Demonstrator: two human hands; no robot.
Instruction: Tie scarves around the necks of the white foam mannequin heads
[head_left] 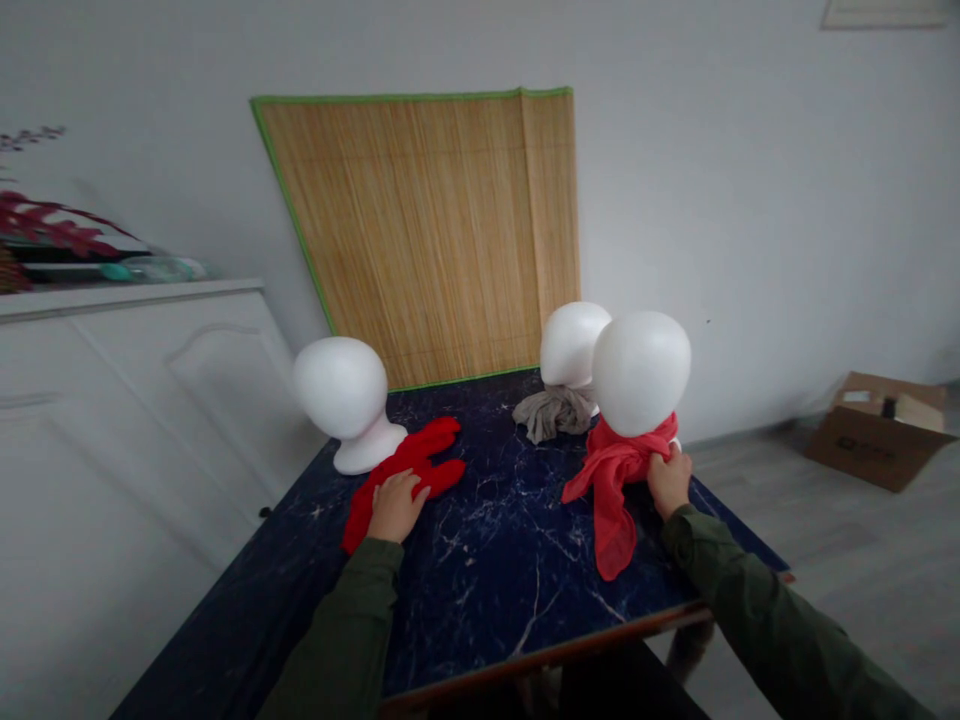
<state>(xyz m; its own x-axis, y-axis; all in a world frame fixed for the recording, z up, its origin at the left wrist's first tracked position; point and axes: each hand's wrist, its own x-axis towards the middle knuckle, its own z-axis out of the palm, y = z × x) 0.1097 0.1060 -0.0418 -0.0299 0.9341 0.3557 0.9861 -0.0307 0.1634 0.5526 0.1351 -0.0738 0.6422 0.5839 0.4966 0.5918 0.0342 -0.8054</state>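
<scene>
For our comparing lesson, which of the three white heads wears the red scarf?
The front right head, scarf round its neck, by the right hand. The left head has a bare neck; grey cloth lies by the back head.

Both arms wear long sleeves of one dark olive-green cloth, matte and plain in colour. The left sleeve (pixel 337 630) ends in a cuff (pixel 384 552) at the wrist, with soft creases along the forearm; the right sleeve (pixel 780 635) matches it in colour, loosely cut and rumpled. The left hand (pixel 397 505) and right hand (pixel 670 482) are bare. Low in view, black clothing (pixel 622 685) shows, too dim for detail.
</scene>
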